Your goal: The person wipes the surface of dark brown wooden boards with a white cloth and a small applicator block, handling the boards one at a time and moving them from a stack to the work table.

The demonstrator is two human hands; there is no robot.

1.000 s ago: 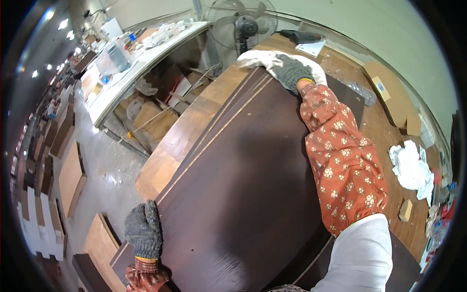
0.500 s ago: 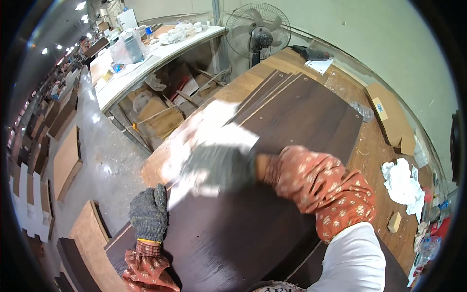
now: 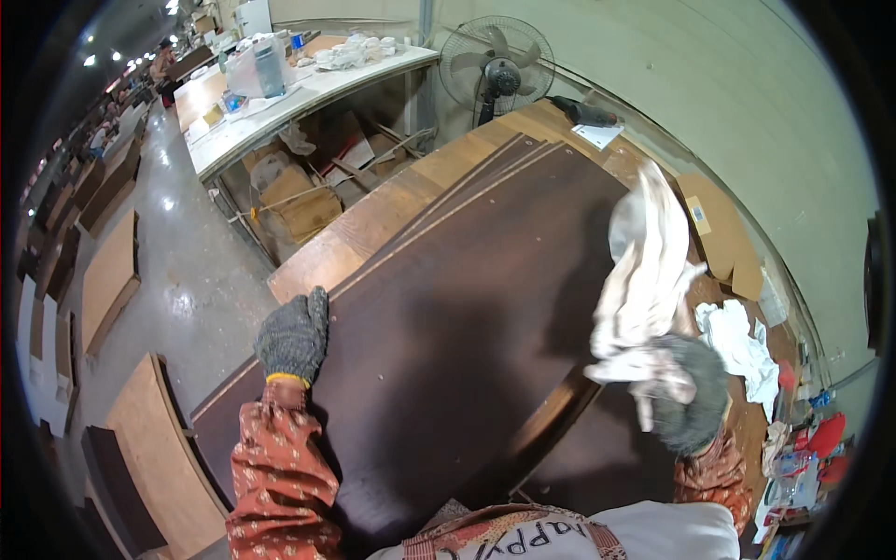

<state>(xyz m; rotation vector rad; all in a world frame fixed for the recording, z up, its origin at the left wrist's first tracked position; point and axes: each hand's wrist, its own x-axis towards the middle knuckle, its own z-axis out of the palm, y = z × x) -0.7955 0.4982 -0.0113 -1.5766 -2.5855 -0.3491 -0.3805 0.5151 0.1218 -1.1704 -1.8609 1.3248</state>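
Note:
A large dark brown wooden board (image 3: pixel 420 373) lies tilted across the table in front of me. My left hand (image 3: pixel 291 338), in a dark grey knitted glove, grips the board's left edge, its fingers close together. At the right, my gloved right hand (image 3: pixel 689 397) is closed on a crumpled white rag (image 3: pixel 644 271). The cloth is lifted and swings out beyond the fingers, partly blurred. Patterned orange-red sleeves cover both forearms. More dark boards (image 3: pixel 467 201) show in a stack under the far left edge of the top one.
A wooden table (image 3: pixel 420 177) supports the boards. Beyond it are a standing fan (image 3: pixel 501 77), a black power tool (image 3: pixel 586 112) and a white-topped bench (image 3: pixel 317 89). Cardboard (image 3: pixel 719 233) and another white cloth (image 3: pixel 744 350) lie along the right. Panels (image 3: pixel 154 429) stand at the left.
My right hand has swept the rag from the board's left side to the right and lifted it. The left hand stays at the edge, and the view has shifted slightly.

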